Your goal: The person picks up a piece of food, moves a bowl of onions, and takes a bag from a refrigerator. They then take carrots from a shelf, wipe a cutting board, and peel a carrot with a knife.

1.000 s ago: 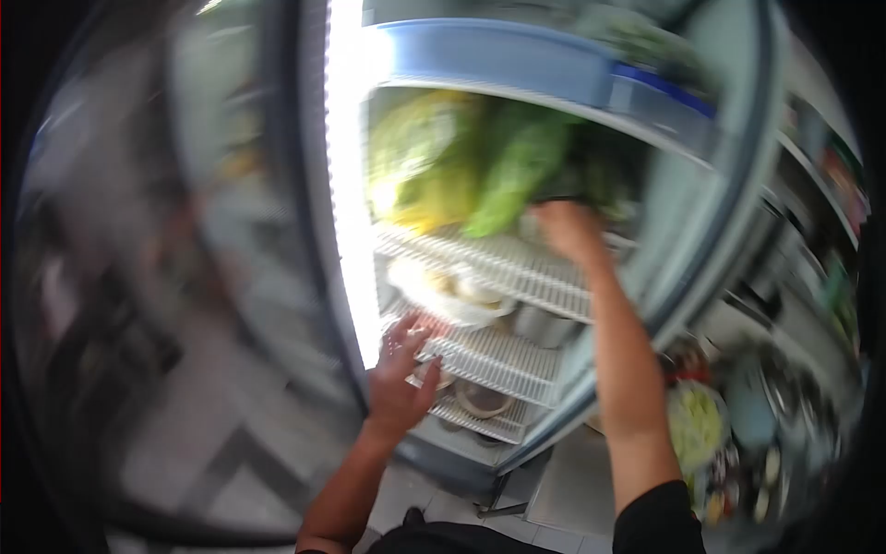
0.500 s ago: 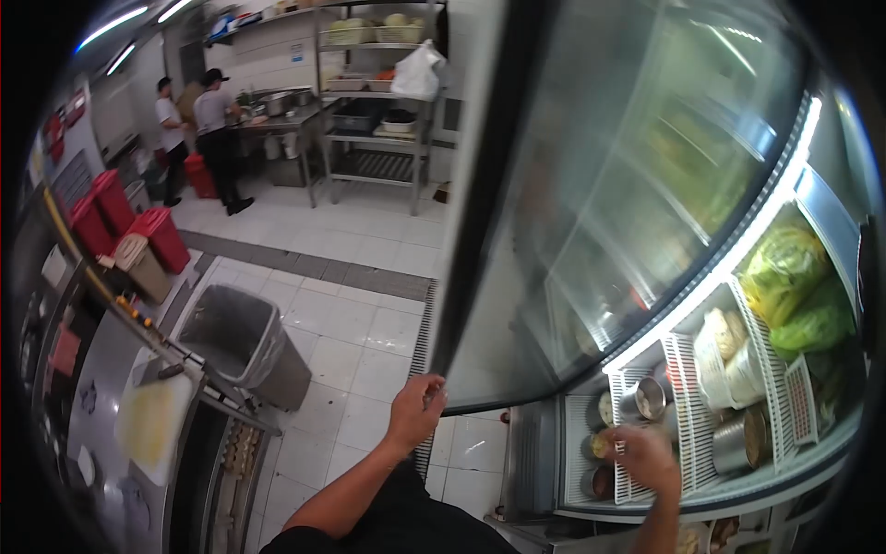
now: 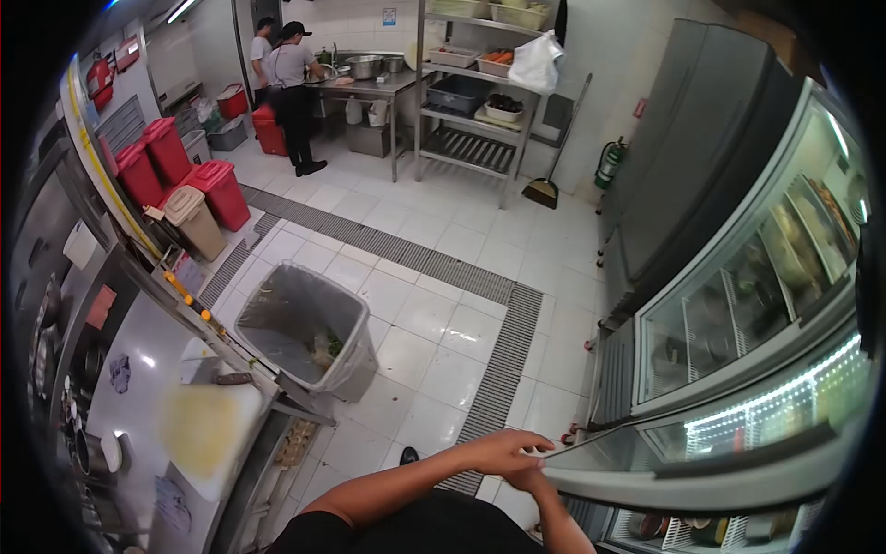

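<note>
My left hand (image 3: pixel 503 452) is at the free corner of the glass fridge door (image 3: pixel 664 487), its fingers stretched out towards the door edge. My right hand (image 3: pixel 528 477) sits just below and against it, close to the same corner. The left hand partly covers the right one, so its fingers are mostly hidden. Only a narrow gap shows between the door and the fridge, with wire shelves (image 3: pixel 678 534) and containers visible through it.
A grey lined bin (image 3: pixel 365 365) stands on the tiled floor. At the left is a steel counter (image 3: pixel 129 323) with a cutting board (image 3: pixel 242 441) and knife (image 3: pixel 233 379). Two people work at the back sink. A metal rack (image 3: pixel 466 117) and dark cabinet (image 3: pixel 688 138) stand farther off.
The fridge door has swung from wide open to nearly closed. My right hand has left the shelf area and come beside my left at the door corner. The view has turned right.
</note>
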Tool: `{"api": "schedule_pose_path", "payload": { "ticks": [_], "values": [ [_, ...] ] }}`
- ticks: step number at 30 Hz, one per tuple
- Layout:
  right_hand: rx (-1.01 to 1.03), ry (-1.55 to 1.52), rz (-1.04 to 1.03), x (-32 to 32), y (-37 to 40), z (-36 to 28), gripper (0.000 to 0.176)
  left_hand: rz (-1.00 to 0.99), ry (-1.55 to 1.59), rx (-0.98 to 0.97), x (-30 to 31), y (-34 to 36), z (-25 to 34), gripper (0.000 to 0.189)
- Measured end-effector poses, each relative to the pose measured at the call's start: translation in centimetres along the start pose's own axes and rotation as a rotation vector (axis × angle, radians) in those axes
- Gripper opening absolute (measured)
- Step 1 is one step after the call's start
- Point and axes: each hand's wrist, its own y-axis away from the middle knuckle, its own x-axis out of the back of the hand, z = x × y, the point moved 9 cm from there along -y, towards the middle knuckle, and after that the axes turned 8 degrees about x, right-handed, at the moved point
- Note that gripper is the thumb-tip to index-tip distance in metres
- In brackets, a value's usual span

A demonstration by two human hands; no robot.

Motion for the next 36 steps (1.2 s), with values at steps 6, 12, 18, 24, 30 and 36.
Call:
{"api": "schedule_pose_path", "payload": {
  "ticks": [6, 12, 18, 24, 30, 36],
  "values": [
    [-0.696, -0.333, 0.414, -1.2, 4.2, 14.7, 0.033, 0.010, -0.040, 0.157, 9.8, 1.2, -5.3, 0.050],
    [-1.214, -0.635, 0.314, -9.5, 15.5, 24.0, 0.020, 0.162, 0.038, 0.298, 21.2, -2.2, -15.9, 0.048],
    [-1.148, -0.810, 0.297, -4.0, 5.1, 26.2, 0.050, 0.449, -0.487, 0.843, 35.2, 3.3, -41.7, 0.058],
    [-0.998, -0.605, 0.251, 6.7, -17.0, 41.2, 0.025, 0.507, -0.279, 1.276, 41.1, 15.5, -50.3, 0.048],
    [-0.687, -0.456, 0.286, 24.4, -45.4, 41.3, 0.028, 1.008, 0.558, 1.391, 42.5, 14.5, -49.2, 0.038],
    [-0.549, -0.339, 0.257, 32.0, -63.0, 41.6, 0.029, 0.739, 0.699, 1.416, 44.8, 8.3, -57.3, 0.039]
  ]
}}
